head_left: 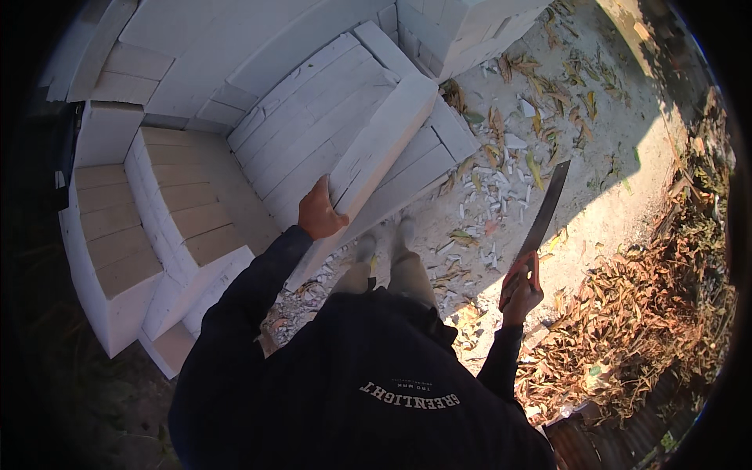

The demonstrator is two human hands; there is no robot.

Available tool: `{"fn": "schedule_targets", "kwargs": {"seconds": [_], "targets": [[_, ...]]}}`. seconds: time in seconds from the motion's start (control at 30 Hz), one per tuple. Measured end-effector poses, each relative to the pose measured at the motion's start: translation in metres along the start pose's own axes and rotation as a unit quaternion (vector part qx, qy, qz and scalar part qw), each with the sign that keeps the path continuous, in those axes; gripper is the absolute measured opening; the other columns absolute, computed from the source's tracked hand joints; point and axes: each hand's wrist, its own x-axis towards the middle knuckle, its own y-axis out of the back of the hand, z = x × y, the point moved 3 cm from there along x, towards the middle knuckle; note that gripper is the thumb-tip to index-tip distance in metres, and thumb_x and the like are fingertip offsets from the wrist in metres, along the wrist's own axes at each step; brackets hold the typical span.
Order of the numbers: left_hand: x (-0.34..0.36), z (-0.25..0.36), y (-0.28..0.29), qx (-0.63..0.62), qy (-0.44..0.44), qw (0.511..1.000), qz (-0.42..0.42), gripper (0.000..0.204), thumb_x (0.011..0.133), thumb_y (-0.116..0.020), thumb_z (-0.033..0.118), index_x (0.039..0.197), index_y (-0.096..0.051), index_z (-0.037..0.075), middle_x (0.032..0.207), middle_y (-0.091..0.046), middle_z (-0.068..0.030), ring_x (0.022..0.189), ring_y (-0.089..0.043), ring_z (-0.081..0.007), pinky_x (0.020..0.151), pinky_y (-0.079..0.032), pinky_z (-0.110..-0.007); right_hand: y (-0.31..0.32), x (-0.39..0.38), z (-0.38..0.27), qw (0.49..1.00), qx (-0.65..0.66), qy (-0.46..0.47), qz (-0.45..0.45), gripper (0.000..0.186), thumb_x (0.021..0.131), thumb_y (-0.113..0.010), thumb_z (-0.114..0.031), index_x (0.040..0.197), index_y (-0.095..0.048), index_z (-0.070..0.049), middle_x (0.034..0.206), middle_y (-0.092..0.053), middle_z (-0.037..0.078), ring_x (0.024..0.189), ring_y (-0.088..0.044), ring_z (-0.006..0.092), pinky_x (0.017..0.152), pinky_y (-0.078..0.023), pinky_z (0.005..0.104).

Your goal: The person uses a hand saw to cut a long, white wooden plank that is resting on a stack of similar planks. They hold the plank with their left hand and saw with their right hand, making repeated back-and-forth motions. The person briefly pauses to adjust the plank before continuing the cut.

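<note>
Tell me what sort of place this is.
Perhaps an outdoor building site: stacked white rectangular blocks, pale dusty ground strewn with dry brown leaves, and a red-handled metal handsaw.

Outdoor work yard | stacked white blocks (313, 110) | handsaw (543, 215) | dirt ground (607, 231) | dry leaves (627, 329)

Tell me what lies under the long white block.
Flat white blocks show on both sides beneath the long block; the surface it covers is hidden.

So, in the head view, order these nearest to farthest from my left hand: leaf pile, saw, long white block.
1. Long white block: touching your left hand.
2. Saw: rightward, in your right hand.
3. Leaf pile: far right, on the ground.
</note>
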Motion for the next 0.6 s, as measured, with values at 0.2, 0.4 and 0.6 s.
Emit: {"fn": "schedule_targets", "kwargs": {"seconds": [0.2,0.4,0.6], "targets": [[0.028,0.019,0.003,0.027,-0.080,0.992,-0.091,0.107,0.065,-0.087,0.026,0.150,-0.034,-0.012,0.133,-0.058,-0.0359,0.120,-0.061,-0.0484,0.104,-0.051,-0.047,0.006,0.005,0.010,0.999,-0.043,-0.019,0.018,0.043,0.097,-0.064,-0.005,0.140,-0.065,0.000,0.067,-0.059,0.000,0.050,-0.048,0.0071,0.048,-0.037,0.0241],[0.078,0.011,0.046,0.149,-0.148,0.958,-0.195,0.101,0.070,-0.087,0.020,0.150,-0.032,-0.009,0.132,-0.058,-0.0336,0.121,-0.060,-0.0474,0.104,-0.050,-0.048,0.007,-0.015,0.000,0.999,-0.040,-0.020,0.021,0.038,0.098,-0.063,-0.007,0.134,-0.061,0.003,0.059,-0.055,0.000,0.046,-0.044,0.0055,0.044,-0.032,0.0239],[0.137,-0.024,0.087,0.284,-0.189,0.913,-0.224,0.098,0.068,-0.088,0.009,0.148,-0.033,-0.006,0.130,-0.058,-0.0313,0.120,-0.061,-0.0453,0.102,-0.051,-0.048,0.020,-0.019,0.010,0.998,-0.034,-0.045,0.009,0.049,0.099,-0.062,-0.009,0.147,-0.057,0.004,0.058,-0.055,0.001,0.042,-0.041,0.0053,0.042,-0.031,0.0227]]}}
